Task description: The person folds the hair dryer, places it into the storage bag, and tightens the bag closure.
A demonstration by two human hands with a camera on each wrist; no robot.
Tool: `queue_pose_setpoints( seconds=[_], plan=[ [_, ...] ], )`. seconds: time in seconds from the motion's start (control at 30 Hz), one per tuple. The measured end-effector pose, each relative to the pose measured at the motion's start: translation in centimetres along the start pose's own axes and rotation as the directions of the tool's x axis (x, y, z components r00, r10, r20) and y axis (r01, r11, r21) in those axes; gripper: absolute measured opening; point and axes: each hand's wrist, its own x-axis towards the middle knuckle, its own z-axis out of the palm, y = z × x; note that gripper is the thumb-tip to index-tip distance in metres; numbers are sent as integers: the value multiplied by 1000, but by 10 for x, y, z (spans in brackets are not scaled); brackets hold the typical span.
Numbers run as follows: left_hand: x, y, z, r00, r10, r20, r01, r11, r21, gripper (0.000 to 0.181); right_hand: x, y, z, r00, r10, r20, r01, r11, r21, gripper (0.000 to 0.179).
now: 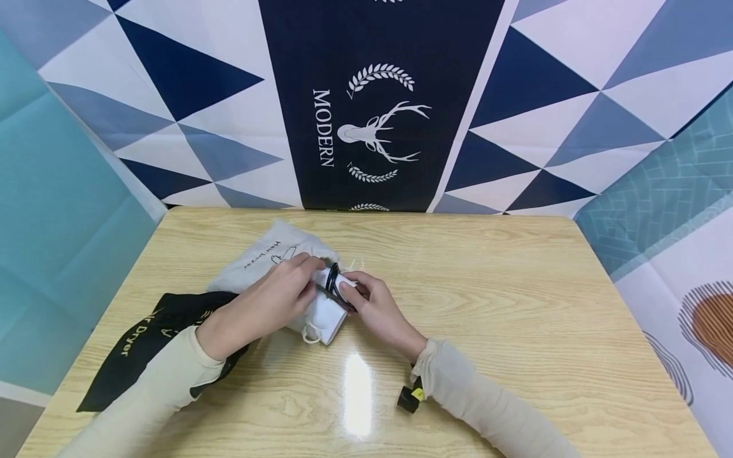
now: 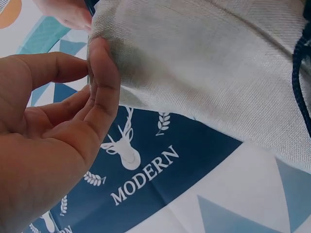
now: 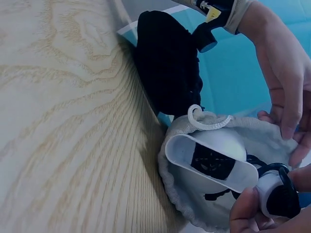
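A grey drawstring bag (image 1: 258, 257) printed "Hair Dryer" lies on the table, its mouth toward the right. My left hand (image 1: 272, 302) pinches the rim of that bag; in the left wrist view the thumb and fingers (image 2: 104, 73) take hold of its cloth edge. A white hair dryer (image 3: 243, 172) is partly inside the bag, with its flat nozzle showing at the opening. Black cord (image 1: 332, 280) is looped round its handle. My right hand (image 1: 383, 312) grips the handle end at the bag's mouth. The rest of the dryer is hidden in the bag.
A black bag (image 1: 137, 343) with gold "Hair Dryer" lettering lies under my left forearm. The wooden table (image 1: 487, 286) extends to the right. A patterned cloth wall (image 1: 217, 83) stands behind the table's far edge.
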Motion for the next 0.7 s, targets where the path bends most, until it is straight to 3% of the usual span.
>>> queue_pose_setpoints(
  seconds=[0.3, 0.5, 0.7],
  plan=[
    [-5, 6, 5, 1000, 23, 20, -23, 999, -25, 22, 7, 1, 5, 999, -28, 23, 28, 999, -22, 33],
    [-10, 15, 6, 998, 59, 38, -58, 998, -25, 24, 13, -2, 8, 1000, -22, -3, 22, 996, 87, 21],
    [-12, 18, 7, 998, 65, 20, -66, 998, 13, 25, 12, -6, 15, 999, 44, -32, -37, 982, 184, 25]
  ],
)
